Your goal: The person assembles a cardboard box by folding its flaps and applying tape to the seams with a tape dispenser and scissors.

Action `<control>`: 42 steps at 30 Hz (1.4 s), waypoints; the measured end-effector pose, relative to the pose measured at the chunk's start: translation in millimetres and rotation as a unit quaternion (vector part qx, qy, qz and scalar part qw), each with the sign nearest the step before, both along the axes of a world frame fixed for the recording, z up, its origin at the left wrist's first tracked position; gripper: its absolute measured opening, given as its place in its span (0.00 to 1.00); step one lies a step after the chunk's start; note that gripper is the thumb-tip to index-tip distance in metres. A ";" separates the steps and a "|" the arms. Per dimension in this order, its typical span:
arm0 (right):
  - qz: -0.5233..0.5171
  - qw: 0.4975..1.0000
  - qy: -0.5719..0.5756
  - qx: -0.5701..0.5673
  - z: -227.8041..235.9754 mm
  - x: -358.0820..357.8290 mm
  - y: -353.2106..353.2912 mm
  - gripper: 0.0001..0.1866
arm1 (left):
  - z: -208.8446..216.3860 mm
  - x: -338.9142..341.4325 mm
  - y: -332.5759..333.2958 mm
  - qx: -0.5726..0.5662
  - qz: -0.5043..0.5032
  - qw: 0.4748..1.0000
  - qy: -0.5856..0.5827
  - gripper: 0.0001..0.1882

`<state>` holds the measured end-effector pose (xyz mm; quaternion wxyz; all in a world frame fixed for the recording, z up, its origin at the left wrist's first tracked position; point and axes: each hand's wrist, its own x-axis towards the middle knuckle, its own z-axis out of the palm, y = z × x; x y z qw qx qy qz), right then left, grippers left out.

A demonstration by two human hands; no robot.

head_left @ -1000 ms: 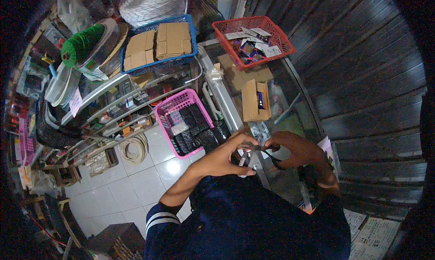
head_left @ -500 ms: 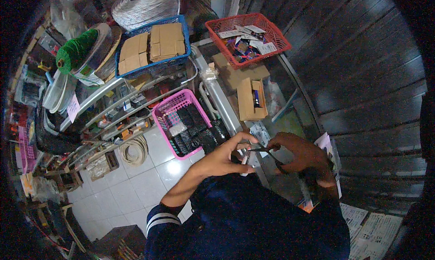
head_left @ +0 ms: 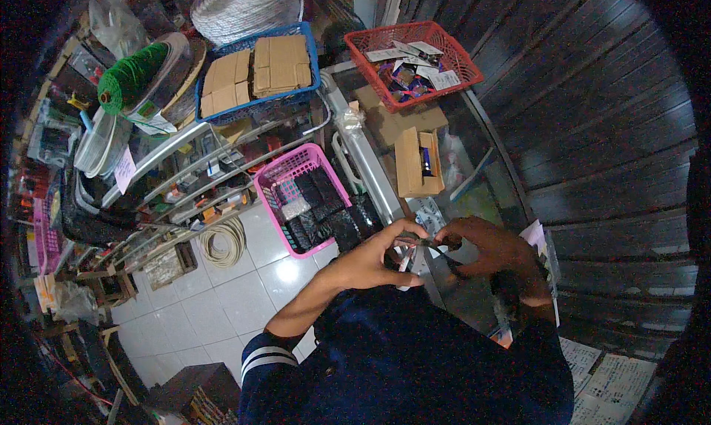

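Close in front of my body, my two hands meet over the glass counter (head_left: 466,299). My left hand (head_left: 368,263) is curled, thumb and fingers closing round a small pale piece (head_left: 405,260) that is mostly hidden. My right hand (head_left: 490,253), in shadow, pinches a thin dark strip (head_left: 446,260); one end reaches the left fingertips and the other loops below the right fingers. Its exact kind is too dark to make out. Just beyond the hands, a printed white card (head_left: 428,214) lies on the counter.
An open cardboard box (head_left: 409,165) and a red basket of packets (head_left: 357,51) stand farther along the counter. Left of it, a pink basket (head_left: 335,174) holds black packages. A blue basket of cardboard (head_left: 315,80) and green twine (head_left: 133,84) are at far left; corrugated metal (head_left: 607,165) lines the right.
My hands have drawn closer together, and the dark strip now bends more tightly at the left fingertips. The whole scene has shifted slightly right in view.
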<state>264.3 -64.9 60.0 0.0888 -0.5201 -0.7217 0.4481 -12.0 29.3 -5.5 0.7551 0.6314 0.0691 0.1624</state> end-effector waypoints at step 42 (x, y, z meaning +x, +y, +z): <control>-0.360 0.880 -0.255 0.177 -71.4 52.1 -51.3 0.28 | 36.0 27.7 -10.2 -0.477 -0.051 0.864 -0.153 0.48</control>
